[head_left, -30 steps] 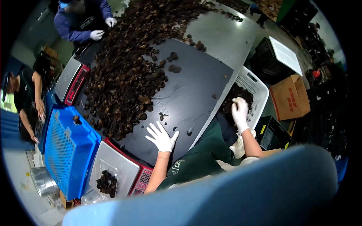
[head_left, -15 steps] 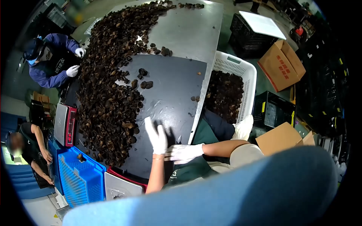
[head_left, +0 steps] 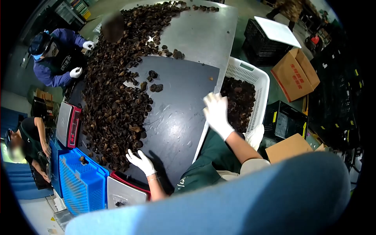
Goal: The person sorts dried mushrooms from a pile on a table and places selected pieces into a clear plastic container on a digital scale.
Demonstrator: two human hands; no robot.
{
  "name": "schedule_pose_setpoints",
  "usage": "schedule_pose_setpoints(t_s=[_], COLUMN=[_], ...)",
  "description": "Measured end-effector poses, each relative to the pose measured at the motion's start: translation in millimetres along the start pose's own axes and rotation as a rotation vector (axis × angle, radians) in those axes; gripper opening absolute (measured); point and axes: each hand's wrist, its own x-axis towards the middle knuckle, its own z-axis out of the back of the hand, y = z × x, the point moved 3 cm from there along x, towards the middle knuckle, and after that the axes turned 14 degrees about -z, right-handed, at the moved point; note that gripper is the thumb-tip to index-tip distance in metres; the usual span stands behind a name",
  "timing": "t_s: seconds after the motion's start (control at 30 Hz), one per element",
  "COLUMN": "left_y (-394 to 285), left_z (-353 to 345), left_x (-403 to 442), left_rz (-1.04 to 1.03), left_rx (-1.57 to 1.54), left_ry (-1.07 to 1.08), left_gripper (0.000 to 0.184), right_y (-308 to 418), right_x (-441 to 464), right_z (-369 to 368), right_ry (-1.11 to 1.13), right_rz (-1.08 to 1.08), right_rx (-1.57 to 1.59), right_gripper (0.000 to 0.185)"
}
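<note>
A long heap of dark, curled wood ear mushrooms (head_left: 113,102) covers the left side of the table. My left hand (head_left: 141,162), in a white glove, is at the heap's near edge with fingers apart and nothing visibly held. My right hand (head_left: 217,113), gloved too and a little blurred, reaches over the table's right edge beside a white basket (head_left: 266,84). Its fingers are stretched out; anything under the palm is hidden. More dark pieces (head_left: 237,102) lie inside that basket. A few loose mushrooms (head_left: 156,87) rest on the grey table surface (head_left: 180,102).
Across the heap, a co-worker (head_left: 58,58) in white gloves works at the edge; another person (head_left: 33,145) stands lower left. Two red scales (head_left: 73,127) and a blue crate (head_left: 82,180) line the left side. Cardboard boxes (head_left: 295,74) and black crates (head_left: 285,119) stand right.
My hands, close together before, have parted. The left moved left and down to the heap's edge; the right moved up and right to the basket side. The view has shifted slightly.
</note>
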Motion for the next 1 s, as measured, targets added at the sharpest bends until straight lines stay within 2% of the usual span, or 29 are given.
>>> schedule_pose_setpoints(t_s=[0.03, 0.07, 0.1, 0.13, 0.2, 0.27, 0.3, 0.33, 0.37, 0.4, 0.43, 0.47, 0.53, 0.57, 0.6, 0.67, 0.73, 0.77, 0.8, 0.83, 0.87, 0.9, 0.93, 0.97, 1.0], left_y=[1, 3, -1, 0, 21, 38, 47, 57, 61, 63, 67, 77, 105, 118, 129, 154, 144, 125, 136, 124, 108, 98, 90, 81, 76], left_z=[-1, -3, -1, 3, 6, 14, 15, 15, 14, 12, 12, 9, 4, 6, 11, 24, 38, 44, 31, 24, 11, 5, -1, -2, -8], left_x=[5, 10, 17, 23, 32, 41, 45, 47, 49, 53, 57, 60, 63, 65, 69, 75, 87, 98, 100, 100, 98, 96, 93, 89, 84], left_rz=[0.012, 0.018, 0.058, 0.099, 0.124, 0.292, 0.33, 0.415, 0.502, 0.585, 0.677, 0.741, 0.783, 0.794, 0.8, 0.868, 0.851, 0.783, 0.609, 0.529, 0.448, 0.349, 0.253, 0.187, 0.179], left_rx=[0.015, 0.017, 0.083, 0.151, 0.234, 0.303, 0.308, 0.299, 0.307, 0.312, 0.291, 0.311, 0.425, 0.408, 0.395, 0.392, 0.329, 0.231, 0.116, 0.162, 0.204, 0.188, 0.169, 0.103, 0.017], left_ry=[-0.025, -0.034, -0.056, -0.08, -0.144, -0.193, -0.247, -0.239, -0.238, -0.238, -0.224, -0.227, -0.281, -0.35, -0.417, -0.426, -0.328, -0.213, -0.225, -0.254, -0.281, -0.31, -0.341, -0.34, -0.326], left_gripper=[0.06, 0.06, 0.061, 0.062, 0.064, 0.064, 0.065, 0.067, 0.069, 0.07, 0.073, 0.075, 0.076, 0.076, 0.077, 0.072, 0.068, 0.063, 0.059, 0.055, 0.051, 0.048, 0.044, 0.039, 0.036], right_y=[37, 59, 63, 78, 75, 64, 45, 12, -8, -26, -44, -31, 21, 30, 42, 82, 125, 150, 175, 200, 227, 241, 255, 259, 262], right_x=[5, -25, -64, -87, -88, -39, -3, 9, 27, 40, 54, 62, 87, 93, 98, 109, 120, 127, 128, 121, 113, 89, 69, 56, 41], right_z=[19, 1, -56, -54, -48, -23, -14, -30, -32, -45, -67, -63, -29, -61, -99, -133, -147, -133, -141, -156, -135, -181, -170, -163, -158], right_ry=[0.495, 0.333, 0.171, 0.246, 0.219, 0.278, 0.417, -0.048, -0.015, -0.191, -0.134, -0.241, 0.169, 0.14, 0.08, 0.046, -0.138, 0.011, 0.036, 0.018, 0.39, 0.012, 0.098, 0.3, 0.333], right_rz=[0.054, 0.314, 0.522, 0.679, 0.715, 0.311, -0.015, -0.064, -0.222, -0.189, -0.204, -0.116, -0.015, 0.085, 0.137, 0.123, 0.131, 0.118, 0.153, 0.235, 0.275, 0.367, 0.3, 0.312, 0.336], right_rx=[-0.043, -0.026, 0.21, 0.32, 0.328, 0.053, -0.012, -0.06, -0.203, -0.265, -0.284, -0.223, 0.123, 0.439, 0.6, 0.493, 0.348, 0.365, 0.434, 0.517, 0.467, 0.583, 0.593, 0.733, 0.788], right_gripper=[0.047, 0.05, 0.052, 0.054, 0.058, 0.063, 0.068, 0.066, 0.069, 0.072, 0.074, 0.066, 0.055, 0.048, 0.046, 0.045, 0.044, 0.044, 0.041, 0.043, 0.047, 0.052, 0.055, 0.057, 0.057])
